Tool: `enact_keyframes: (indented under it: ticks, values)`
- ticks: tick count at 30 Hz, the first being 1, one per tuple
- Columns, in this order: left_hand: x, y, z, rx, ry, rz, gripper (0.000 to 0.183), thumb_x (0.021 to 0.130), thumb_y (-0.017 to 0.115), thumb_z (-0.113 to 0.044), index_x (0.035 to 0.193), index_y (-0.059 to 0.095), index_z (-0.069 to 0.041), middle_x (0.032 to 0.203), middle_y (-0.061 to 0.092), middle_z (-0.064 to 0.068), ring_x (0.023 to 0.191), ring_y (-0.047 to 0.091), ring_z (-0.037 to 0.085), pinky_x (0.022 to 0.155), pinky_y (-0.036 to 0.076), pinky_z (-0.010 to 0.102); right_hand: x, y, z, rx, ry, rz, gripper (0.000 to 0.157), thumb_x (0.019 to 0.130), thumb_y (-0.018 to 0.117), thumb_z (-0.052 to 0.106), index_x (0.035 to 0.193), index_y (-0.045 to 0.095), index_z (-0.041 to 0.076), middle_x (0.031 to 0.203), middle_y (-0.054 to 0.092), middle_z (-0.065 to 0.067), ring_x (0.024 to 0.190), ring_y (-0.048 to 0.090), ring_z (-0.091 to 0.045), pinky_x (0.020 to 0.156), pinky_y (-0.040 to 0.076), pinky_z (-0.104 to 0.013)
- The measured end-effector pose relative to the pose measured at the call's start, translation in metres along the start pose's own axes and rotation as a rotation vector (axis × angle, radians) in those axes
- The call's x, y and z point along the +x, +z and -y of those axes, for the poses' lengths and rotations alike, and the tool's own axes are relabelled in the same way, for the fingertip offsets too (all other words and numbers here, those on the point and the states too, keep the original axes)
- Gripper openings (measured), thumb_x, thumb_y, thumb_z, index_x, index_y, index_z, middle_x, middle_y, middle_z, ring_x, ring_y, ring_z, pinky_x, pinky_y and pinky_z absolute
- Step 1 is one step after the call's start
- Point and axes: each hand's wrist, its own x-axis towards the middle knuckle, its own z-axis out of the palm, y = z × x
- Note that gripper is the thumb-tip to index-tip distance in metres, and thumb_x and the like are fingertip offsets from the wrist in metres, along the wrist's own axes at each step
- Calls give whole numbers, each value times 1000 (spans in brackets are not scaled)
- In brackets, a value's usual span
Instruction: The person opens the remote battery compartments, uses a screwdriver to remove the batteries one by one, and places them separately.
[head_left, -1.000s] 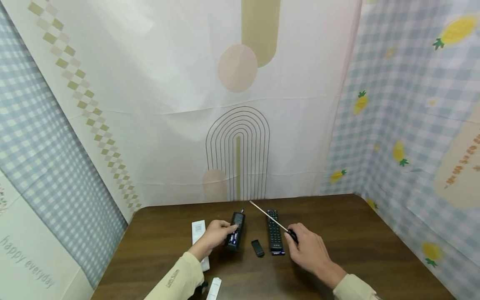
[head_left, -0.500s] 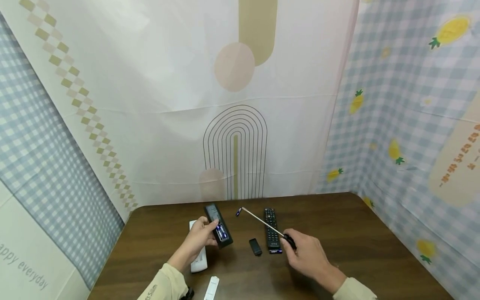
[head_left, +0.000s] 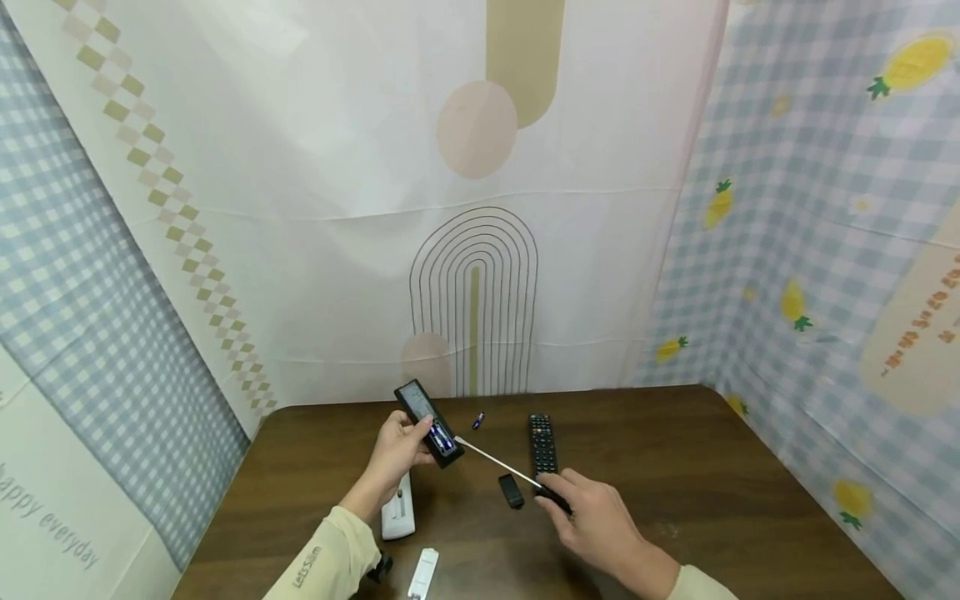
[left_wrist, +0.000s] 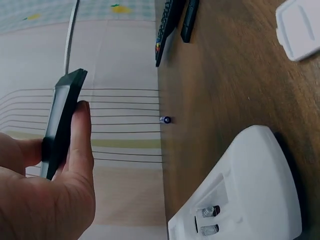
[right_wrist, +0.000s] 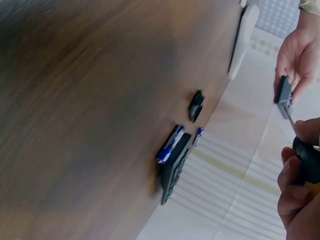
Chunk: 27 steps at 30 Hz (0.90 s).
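My left hand (head_left: pixel 393 454) holds a black remote control (head_left: pixel 415 402) raised over the table, thumb on its back. Its battery compartment is uncovered and blue batteries (head_left: pixel 441 436) show inside. The right hand (head_left: pixel 600 517) grips the dark handle of a screwdriver (head_left: pixel 498 462), whose tip meets the lower end of the remote by the compartment. One loose blue battery (head_left: pixel 478 420) lies on the table behind the tip. A small black battery cover (head_left: pixel 511 492) sits between the hands.
Another black remote (head_left: pixel 542 437) lies button side up, with a blue battery (right_wrist: pixel 170 144) at its near end. Left of it are a white remote (head_left: pixel 398 512) with an open compartment holding two batteries (left_wrist: pixel 210 230) and a white cover (head_left: pixel 423 573). A curtain hangs behind the table.
The left hand has moved left and up with the remote, tilting it. The screwdriver tip has gone from the loose battery, left behind on the table, to the remote's compartment end.
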Motion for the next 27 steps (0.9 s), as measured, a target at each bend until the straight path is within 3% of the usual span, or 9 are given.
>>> enact_keyframes:
  ticks: [9, 14, 21, 27]
  values:
    - [-1, -2, 3, 22, 10, -38, 34, 113, 54, -19, 133, 41, 5, 130, 69, 39, 87, 79, 23, 74, 67, 36, 1, -3, 12, 50, -11, 4, 30, 81, 92, 14, 108, 80, 16, 80, 61, 14, 61, 32, 12, 51, 28, -5]
    - [-2, 2, 5, 29, 44, -39, 32, 113, 54, -17, 132, 41, 5, 128, 69, 40, 89, 80, 26, 76, 67, 36, 1, -3, 19, 17, 12, 24, 26, 83, 91, 18, 107, 81, 17, 78, 60, 15, 61, 31, 12, 52, 26, -6]
    - [-4, 10, 5, 66, 110, -47, 31, 111, 56, -12, 133, 41, 5, 128, 68, 41, 97, 80, 34, 81, 68, 41, 10, -12, 35, -18, 167, 171, 18, 90, 86, 24, 106, 82, 18, 75, 57, 13, 58, 32, 8, 51, 31, -15]
    - [-9, 16, 8, 127, 168, -53, 38, 110, 58, -9, 140, 40, 5, 132, 66, 41, 110, 76, 42, 84, 67, 43, 21, -19, 49, -68, 221, 273, 17, 93, 83, 25, 108, 81, 16, 79, 65, 7, 60, 49, 1, 53, 44, -24]
